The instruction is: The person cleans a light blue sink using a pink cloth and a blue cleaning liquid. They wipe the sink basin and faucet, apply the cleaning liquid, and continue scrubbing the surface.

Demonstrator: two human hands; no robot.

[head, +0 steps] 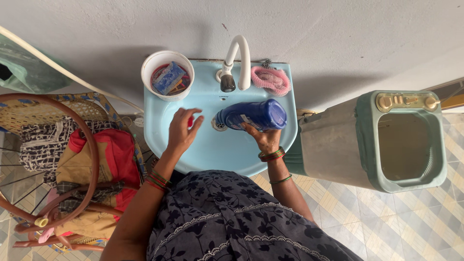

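**Blue bottle tipped over a sink**

At mid-frame, the right hand (263,139) grips a blue bottle (251,115) from below, fingers curled around its body. The bottle lies on its side above the light-blue sink (212,150), its mouth pointing left, near the drain (218,125). The left hand (181,130), left of centre, pinches a small red cap (190,122) between its fingertips, just beside the bottle's mouth. Above them stands a white tap (237,63). A white tub (167,75) sits on the sink's upper-left corner, a pink scrubber (270,79) on its upper right. A green washer (386,140) stands at right, a laundry basket (58,159) at left.
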